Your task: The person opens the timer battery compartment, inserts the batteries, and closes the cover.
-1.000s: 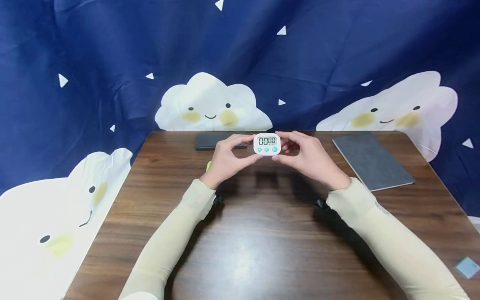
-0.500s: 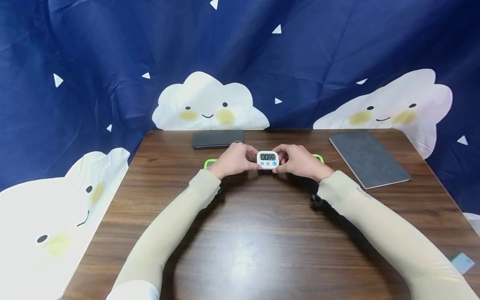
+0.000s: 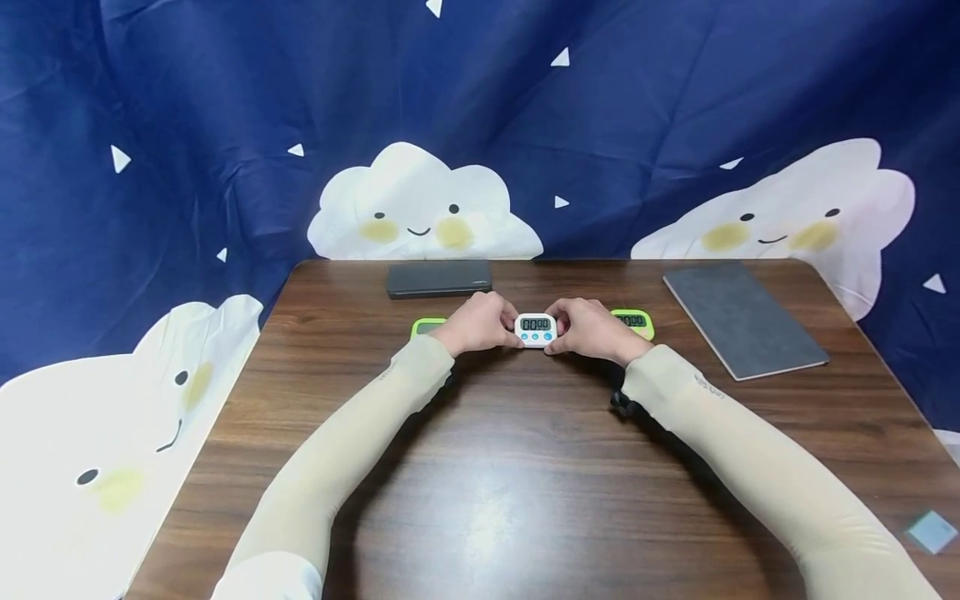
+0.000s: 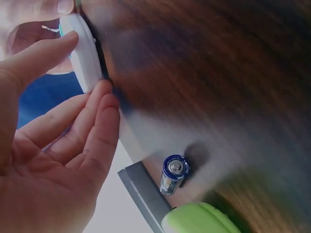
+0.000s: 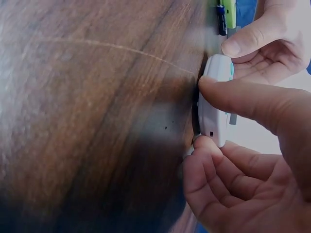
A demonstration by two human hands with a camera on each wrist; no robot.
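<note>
a: state of grip?

b: left hand (image 3: 480, 323) and right hand (image 3: 590, 328) each pinch one end of the white timer (image 3: 536, 322), thumb and fingers closed to its thickness. timer at centre of frame; contact with the tabletop (image 3: 487, 467) cannot be determined.

a: risks?

b: uneven release could tip it. a straying thumb could press the blue buttons (image 3: 548, 337). a knock from the left hand could roll the battery (image 4: 170, 182), lower middle of the left wrist view.

a: materials?

b: smooth, rounded, plastic-looking casing; glossy dark wood grain; cylindrical, blue-wrapped battery.
</note>
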